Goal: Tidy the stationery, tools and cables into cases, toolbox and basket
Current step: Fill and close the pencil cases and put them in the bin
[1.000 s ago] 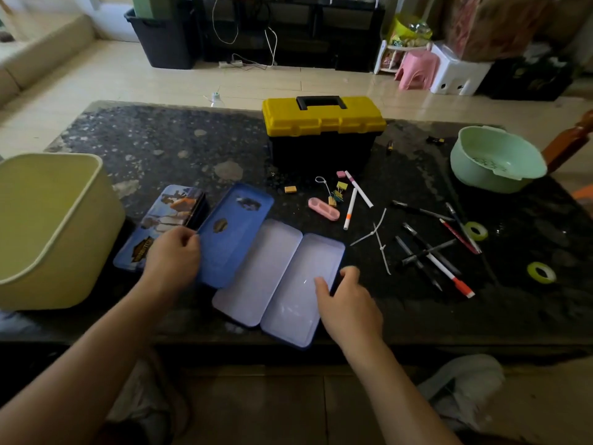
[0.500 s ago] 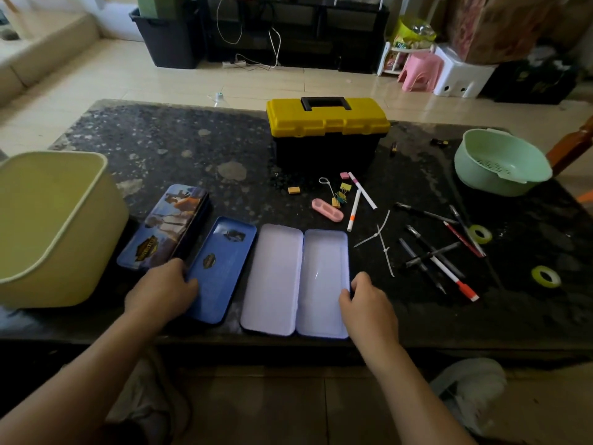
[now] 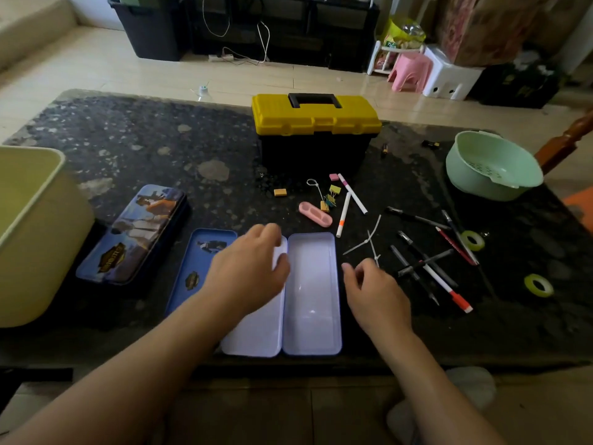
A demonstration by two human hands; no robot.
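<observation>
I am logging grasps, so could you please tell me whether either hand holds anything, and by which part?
Nothing is held: the left hand is over the open case, the right hand beside it, both loosely open.

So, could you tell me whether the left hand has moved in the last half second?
Yes. The left hand has moved right, off the blue lid and over the left half of the open case.
</observation>
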